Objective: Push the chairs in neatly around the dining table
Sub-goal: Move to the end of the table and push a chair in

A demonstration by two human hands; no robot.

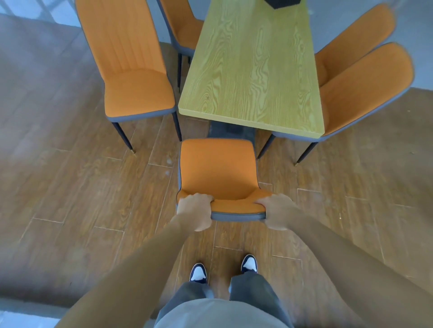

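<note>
A light wooden dining table (253, 70) runs away from me. An orange chair with grey trim (218, 168) stands at its near end, its seat front just short of the table edge. My left hand (195, 210) grips the left side of the chair's backrest top and my right hand (277, 210) grips the right side. On the left stands a pulled-out orange chair (133, 77), with a second chair (185, 25) behind it close to the table. Two orange chairs (365, 86) on the right sit angled with their seats partly under the table.
Brown wood-plank floor (70, 187) surrounds the table. My feet in dark and white shoes (222, 269) stand right behind the held chair. A dark object (282, 2) lies at the table's far end. Pale grey floor shows at the back.
</note>
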